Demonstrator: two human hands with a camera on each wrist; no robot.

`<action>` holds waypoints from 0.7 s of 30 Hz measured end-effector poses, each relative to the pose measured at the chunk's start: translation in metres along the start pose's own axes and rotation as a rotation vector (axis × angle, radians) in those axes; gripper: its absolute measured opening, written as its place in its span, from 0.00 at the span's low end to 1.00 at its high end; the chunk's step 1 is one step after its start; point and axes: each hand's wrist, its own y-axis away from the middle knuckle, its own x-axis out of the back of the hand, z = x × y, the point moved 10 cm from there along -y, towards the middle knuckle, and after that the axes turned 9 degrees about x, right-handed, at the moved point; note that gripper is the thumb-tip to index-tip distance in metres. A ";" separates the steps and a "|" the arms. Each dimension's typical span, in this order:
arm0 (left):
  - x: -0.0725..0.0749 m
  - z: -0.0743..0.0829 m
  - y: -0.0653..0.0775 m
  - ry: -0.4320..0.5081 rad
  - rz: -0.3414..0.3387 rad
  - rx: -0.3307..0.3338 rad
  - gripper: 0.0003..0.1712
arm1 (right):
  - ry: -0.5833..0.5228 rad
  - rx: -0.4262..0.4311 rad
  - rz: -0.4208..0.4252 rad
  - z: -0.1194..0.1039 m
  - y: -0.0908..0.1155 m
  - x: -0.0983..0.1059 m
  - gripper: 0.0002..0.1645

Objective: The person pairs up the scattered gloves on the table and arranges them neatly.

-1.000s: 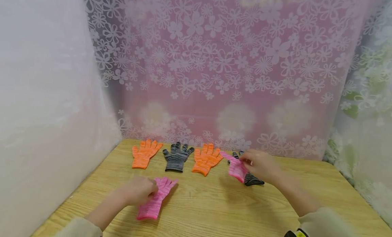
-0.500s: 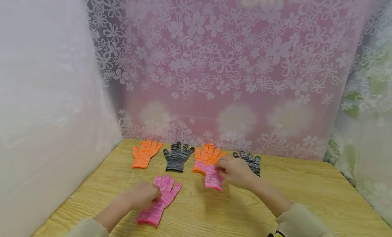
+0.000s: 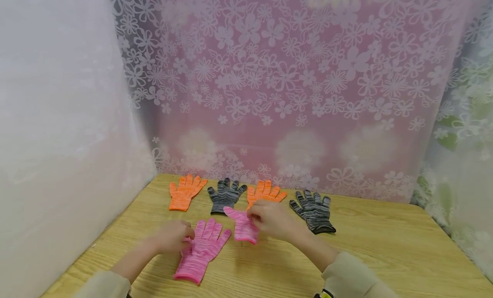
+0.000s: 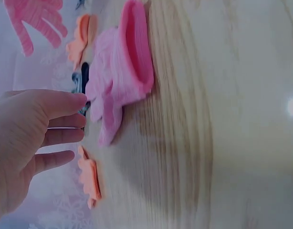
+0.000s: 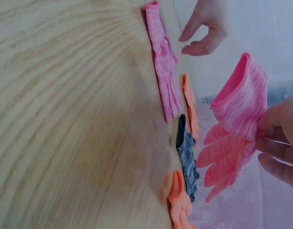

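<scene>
Pink glove (image 3: 243, 224) held above bare wood table (image 3: 385, 246).

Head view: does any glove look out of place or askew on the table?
One does. The pink glove held by the right hand is lifted off the table, crumpled, in front of the back row. The other pink glove lies flat beside the left hand. The orange and grey gloves lie flat in a row.

Your right grip (image 3: 269, 219) holds one glove (image 3: 242, 224) above the table (image 3: 385, 255); another glove (image 3: 202, 251) lies just left, beside your left grip (image 3: 173, 237); four gloves (image 3: 225, 195) lie in a row behind.
</scene>
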 end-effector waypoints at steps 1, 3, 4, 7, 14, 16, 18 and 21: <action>0.001 -0.004 0.001 -0.013 0.009 0.002 0.02 | -0.003 0.007 -0.008 -0.002 -0.003 -0.003 0.07; 0.001 -0.009 0.002 -0.048 0.026 -0.002 0.01 | -0.005 0.029 -0.007 -0.009 -0.008 -0.008 0.07; 0.000 -0.012 0.003 -0.060 0.030 -0.005 0.01 | -0.007 0.041 -0.002 -0.012 -0.011 -0.010 0.07; -0.003 -0.015 0.006 -0.079 0.038 -0.021 0.04 | -0.020 0.072 0.018 -0.021 -0.017 -0.016 0.08; -0.006 -0.019 0.017 -0.122 0.090 -0.080 0.03 | 0.011 0.109 0.025 -0.039 -0.027 -0.027 0.07; -0.007 -0.020 0.017 -0.132 0.087 -0.087 0.02 | 0.026 0.116 0.030 -0.044 -0.031 -0.028 0.07; -0.008 -0.021 0.017 -0.142 0.088 -0.093 0.02 | 0.046 0.124 0.029 -0.048 -0.035 -0.031 0.08; -0.008 -0.019 0.015 -0.160 0.116 -0.132 0.03 | 0.076 0.140 0.002 -0.054 -0.042 -0.039 0.08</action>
